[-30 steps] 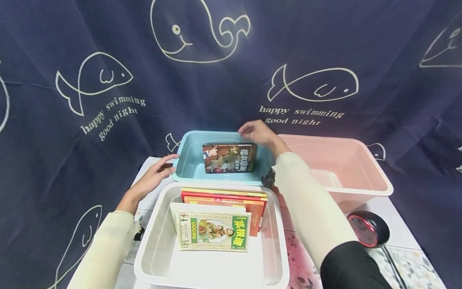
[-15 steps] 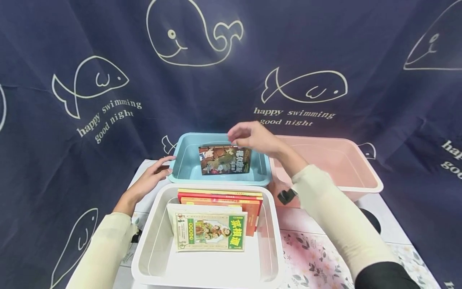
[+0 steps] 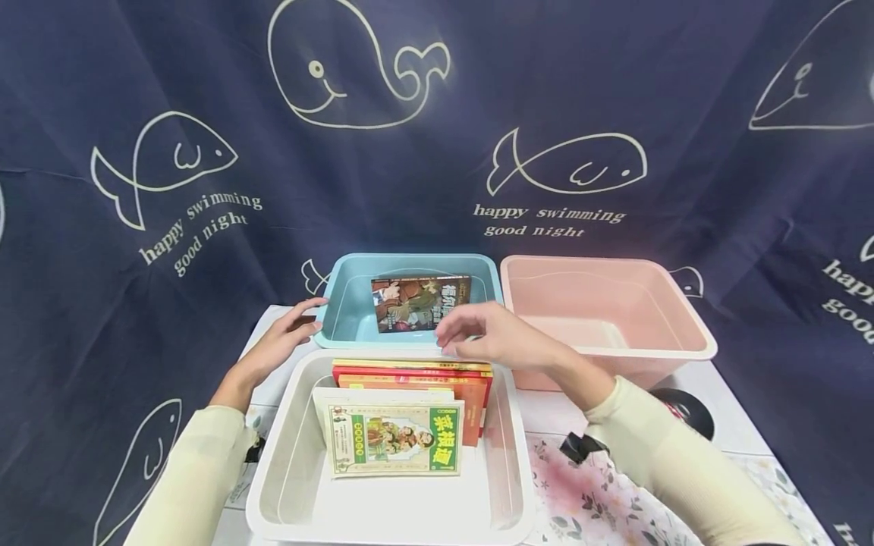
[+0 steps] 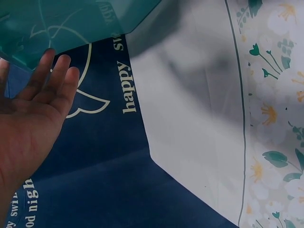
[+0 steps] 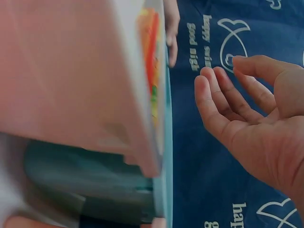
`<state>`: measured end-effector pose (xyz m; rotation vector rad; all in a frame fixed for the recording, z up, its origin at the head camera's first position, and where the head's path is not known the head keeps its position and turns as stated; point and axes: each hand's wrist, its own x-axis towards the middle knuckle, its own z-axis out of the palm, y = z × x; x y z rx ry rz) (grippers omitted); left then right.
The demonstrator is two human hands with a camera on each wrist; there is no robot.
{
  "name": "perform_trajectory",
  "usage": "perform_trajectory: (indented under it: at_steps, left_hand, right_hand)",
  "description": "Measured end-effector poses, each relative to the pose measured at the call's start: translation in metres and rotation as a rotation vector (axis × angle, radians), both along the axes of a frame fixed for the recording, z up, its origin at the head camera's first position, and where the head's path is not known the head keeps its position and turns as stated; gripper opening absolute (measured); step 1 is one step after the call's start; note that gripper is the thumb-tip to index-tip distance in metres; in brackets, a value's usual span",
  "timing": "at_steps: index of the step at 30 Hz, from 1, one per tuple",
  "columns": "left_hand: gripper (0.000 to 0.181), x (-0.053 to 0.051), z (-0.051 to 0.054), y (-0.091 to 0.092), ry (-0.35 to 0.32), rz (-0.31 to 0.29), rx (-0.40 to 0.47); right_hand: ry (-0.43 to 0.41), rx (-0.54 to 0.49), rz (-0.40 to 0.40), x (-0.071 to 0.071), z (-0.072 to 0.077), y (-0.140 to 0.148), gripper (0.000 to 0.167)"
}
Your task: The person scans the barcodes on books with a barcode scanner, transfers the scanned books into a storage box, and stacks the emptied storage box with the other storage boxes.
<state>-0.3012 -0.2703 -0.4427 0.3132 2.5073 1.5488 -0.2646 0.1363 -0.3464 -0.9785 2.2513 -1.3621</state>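
Note:
In the head view, a dark comic-style book (image 3: 410, 307) leans inside the blue bin (image 3: 348, 262). My left hand (image 3: 276, 345) rests its fingertips on that bin's left rim; the left wrist view has the left hand (image 4: 42, 104) with fingers extended at the bin's wall (image 4: 85, 23). My right hand (image 3: 501, 334) hovers over the blue bin's front right edge, fingers loosely bent, holding nothing; the right wrist view also has the right hand (image 5: 256, 109) empty. In the white bin (image 3: 273, 470), a green-and-cream book (image 3: 396, 440) stands in front of red and orange books (image 3: 471, 394).
A pink bin (image 3: 614, 303) stands right of the blue one. A black round object (image 3: 690, 413) lies beside it on the floral-covered table (image 3: 580, 485). Behind everything hangs a dark blue curtain (image 3: 410, 189) with fish drawings.
My right hand has moved from the blue bin's back edge toward its front edge, near the white bin. The left hand has stayed at the blue bin's left rim. The head view has shifted slightly.

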Motion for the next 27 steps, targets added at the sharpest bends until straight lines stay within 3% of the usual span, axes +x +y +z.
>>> perform_trajectory:
  at_steps: [6, 10, 20, 27]
  left_hand:
    - [0.056, -0.001, -0.001, -0.001, 0.004, 0.002, -0.005]
    - [0.056, -0.001, -0.002, -0.001, 0.006, -0.001, -0.004]
    - [0.056, 0.000, 0.001, 0.000, 0.008, -0.004, 0.002]
    - [0.057, 0.002, 0.002, 0.000, -0.002, -0.006, 0.006]
  right_hand:
    - [-0.097, 0.002, 0.042, 0.022, -0.014, 0.000, 0.026]
    - [-0.113, 0.010, 0.068, 0.032, -0.023, 0.000, 0.026]
    - [-0.034, 0.114, 0.012, 0.041, -0.035, 0.000, 0.025]
    - [0.049, 0.167, -0.019, 0.046, -0.036, 0.000, 0.022]
